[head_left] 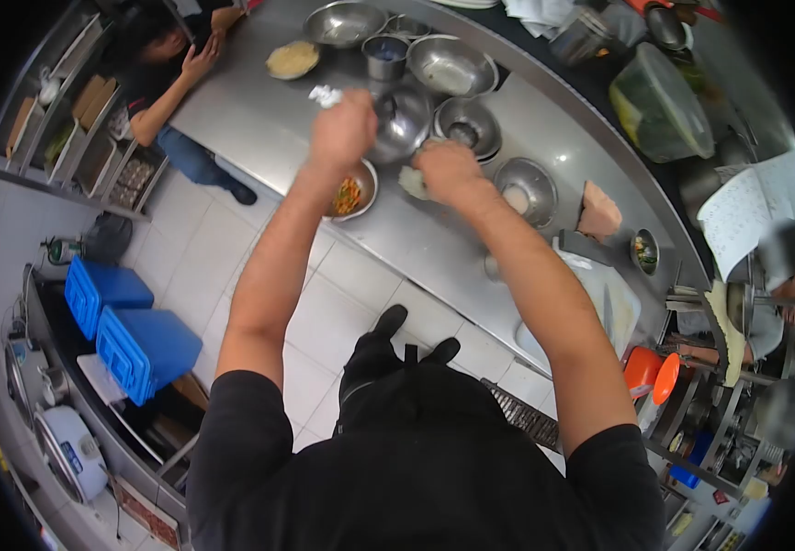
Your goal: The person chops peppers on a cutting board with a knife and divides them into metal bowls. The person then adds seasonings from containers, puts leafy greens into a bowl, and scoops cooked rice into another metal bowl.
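My left hand (pixel 344 129) is closed above the steel counter, its fingers curled out of sight. Just beyond it is a small crumpled white thing (pixel 326 95), and I cannot tell if the hand holds it. My right hand (pixel 450 172) is closed at the edge of a pale, whitish clump (pixel 413 182) whose kind is unclear. Between the hands lies a shiny metal bowl (pixel 404 124). Partly under my left wrist stands a metal bowl (pixel 367 195) with chopped orange and green food (pixel 348 196).
Several metal bowls (pixel 452 66) line the counter's far side, near a plate of pale shreds (pixel 293 60). To the right are a pinkish slab (pixel 598 211) and a white cutting board (pixel 616 303). A person (pixel 177 83) leans at the counter's left end. Blue bins (pixel 145 349) stand behind.
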